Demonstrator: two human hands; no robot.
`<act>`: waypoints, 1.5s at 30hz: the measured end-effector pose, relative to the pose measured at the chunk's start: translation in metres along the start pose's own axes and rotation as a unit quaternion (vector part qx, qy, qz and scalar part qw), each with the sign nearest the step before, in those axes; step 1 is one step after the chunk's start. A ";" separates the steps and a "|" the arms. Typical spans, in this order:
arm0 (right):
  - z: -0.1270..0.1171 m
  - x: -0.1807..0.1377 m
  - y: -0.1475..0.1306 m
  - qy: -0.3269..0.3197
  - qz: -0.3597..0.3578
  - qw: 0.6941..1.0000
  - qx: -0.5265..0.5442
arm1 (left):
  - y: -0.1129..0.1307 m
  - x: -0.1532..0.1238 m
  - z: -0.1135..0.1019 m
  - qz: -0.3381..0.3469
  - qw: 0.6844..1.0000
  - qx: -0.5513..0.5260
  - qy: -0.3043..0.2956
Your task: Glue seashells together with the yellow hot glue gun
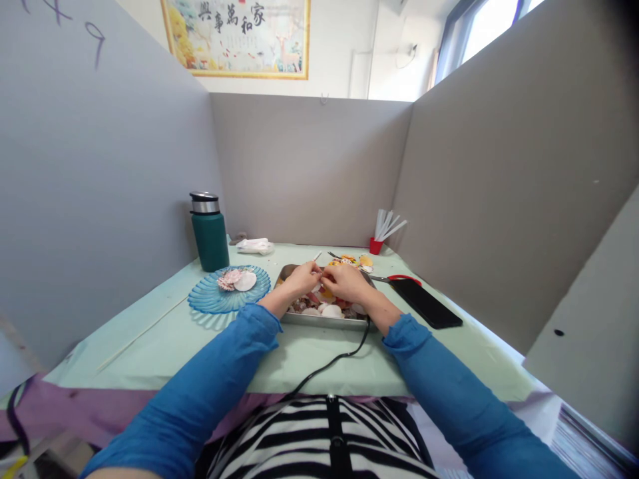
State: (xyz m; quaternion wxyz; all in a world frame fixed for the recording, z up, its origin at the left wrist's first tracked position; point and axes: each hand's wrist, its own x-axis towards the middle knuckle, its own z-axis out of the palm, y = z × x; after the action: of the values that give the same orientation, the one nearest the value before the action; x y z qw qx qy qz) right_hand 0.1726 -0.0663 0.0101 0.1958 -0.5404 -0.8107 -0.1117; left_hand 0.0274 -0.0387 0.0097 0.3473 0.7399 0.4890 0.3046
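Note:
My left hand [301,278] and my right hand [348,282] meet over a metal tray [323,320] that holds several seashells [331,310]. Both hands have their fingers curled and pinched together around a small pale piece between them; I cannot make out what it is. A blue glass plate [210,303] to the left of the tray carries a few shells [238,279].
A green flask [210,233] stands at the back left beside a white wrapper [254,245]. A red cup of white sticks [376,245] stands at the back right. A black phone [426,303] and red-handled scissors [402,278] lie right of the tray. Grey partitions enclose the table; a black cable [332,359] runs toward me.

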 end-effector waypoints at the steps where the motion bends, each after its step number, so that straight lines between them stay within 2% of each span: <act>1: 0.000 0.000 0.000 -0.002 0.002 1.000 0.000 | 0.000 0.000 0.000 -0.002 1.000 0.002 0.001; 18: 0.000 0.000 0.000 -0.003 -0.002 1.000 0.007 | -0.004 0.002 0.000 0.008 1.000 0.023 0.007; 33: 0.001 0.000 0.001 -0.008 -0.005 1.000 0.009 | -0.007 0.005 -0.001 0.018 0.996 0.084 0.006; 45: 0.001 0.000 -0.001 -0.014 -0.006 1.000 0.004 | -0.006 0.004 -0.001 0.018 0.997 0.072 0.004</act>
State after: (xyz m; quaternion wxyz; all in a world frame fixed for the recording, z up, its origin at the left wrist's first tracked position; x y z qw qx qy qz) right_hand 0.1718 -0.0659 0.0097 0.1859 -0.5366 -0.8168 -0.1017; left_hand 0.0252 -0.0334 0.0058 0.2849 0.7706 0.4978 0.2779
